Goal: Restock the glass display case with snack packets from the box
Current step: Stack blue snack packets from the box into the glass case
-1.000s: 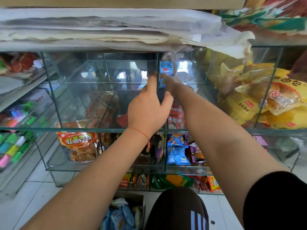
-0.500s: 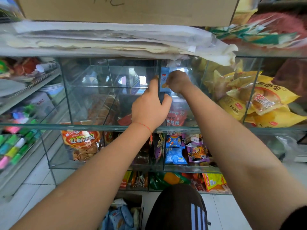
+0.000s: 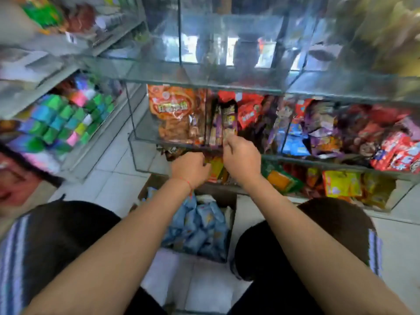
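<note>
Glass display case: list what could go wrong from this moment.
1. Both hands, left hand and right hand, hang in front of the glass display case at its shelf edges; a careless move might knock the glass.
2. The middle shelf looks crammed with packets; forcing more in might crush or spill them.
3. The box of blue packets sits between the knees and could be kicked.

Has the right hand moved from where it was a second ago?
Yes. The right hand has dropped from the upper glass compartment to the front of the middle shelf, above the box.
</note>
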The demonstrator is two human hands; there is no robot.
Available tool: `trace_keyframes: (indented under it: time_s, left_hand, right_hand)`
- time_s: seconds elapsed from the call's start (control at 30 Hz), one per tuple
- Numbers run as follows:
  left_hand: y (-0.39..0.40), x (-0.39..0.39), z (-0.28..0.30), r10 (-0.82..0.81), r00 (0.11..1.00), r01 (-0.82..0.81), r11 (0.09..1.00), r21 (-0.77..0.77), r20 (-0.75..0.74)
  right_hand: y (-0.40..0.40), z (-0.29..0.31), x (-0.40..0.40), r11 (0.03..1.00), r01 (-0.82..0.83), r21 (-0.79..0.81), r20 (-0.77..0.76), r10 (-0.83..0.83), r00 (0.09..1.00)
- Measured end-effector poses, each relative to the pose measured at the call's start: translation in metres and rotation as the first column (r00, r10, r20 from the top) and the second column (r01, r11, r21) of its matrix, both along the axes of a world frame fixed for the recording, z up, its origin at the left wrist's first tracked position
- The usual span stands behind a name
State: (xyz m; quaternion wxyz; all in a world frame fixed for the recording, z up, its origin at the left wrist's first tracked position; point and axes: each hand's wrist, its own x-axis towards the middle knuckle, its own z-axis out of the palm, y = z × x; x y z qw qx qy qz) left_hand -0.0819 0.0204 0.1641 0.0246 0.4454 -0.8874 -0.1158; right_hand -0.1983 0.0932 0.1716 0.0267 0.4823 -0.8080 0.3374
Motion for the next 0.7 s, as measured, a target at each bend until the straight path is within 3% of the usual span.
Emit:
trace_keyframes:
  time_s: [0.07,0.13,0.2,0.3,0.43,0.6,0.7]
  left_hand:
    - [-0.009,0.026,-0.044,0.024,0.991,-0.041,0.990,0.134,0.129]
    - [-0.014,0.047,-0.084,0.026,0.980,-0.076,0.967,0.245,0.198]
    - [-0.016,0.062,-0.122,0.060,0.979,-0.125,0.934,0.334,0.197]
    - [-0.021,0.080,-0.167,0.115,0.976,-0.180,0.905,0.386,0.186]
    - [-0.033,0.093,-0.209,0.179,0.971,-0.232,0.857,0.459,0.158]
    - [-0.036,0.089,-0.236,0.347,0.934,-0.338,0.783,0.522,0.085]
    - [-0.040,0.086,-0.245,0.477,0.878,-0.395,0.675,0.623,0.041]
  right_hand:
    - [-0.013,-0.054,0.016,0.931,-0.098,0.352,0.123,0.058,0.991]
    - [-0.021,-0.107,0.029,0.765,-0.240,0.598,0.277,0.085,0.957]
    - [-0.023,-0.155,0.039,0.620,-0.351,0.702,0.376,0.095,0.922]
    - [-0.020,-0.209,0.050,0.511,-0.400,0.761,0.424,0.076,0.903]
    - [-0.030,-0.250,0.064,0.524,-0.415,0.744,0.471,0.030,0.882]
    - [-0.045,-0.270,0.090,0.600,-0.356,0.716,0.586,-0.240,0.774]
    - [-0.051,-0.281,0.100,0.594,-0.322,0.737,0.602,-0.359,0.713]
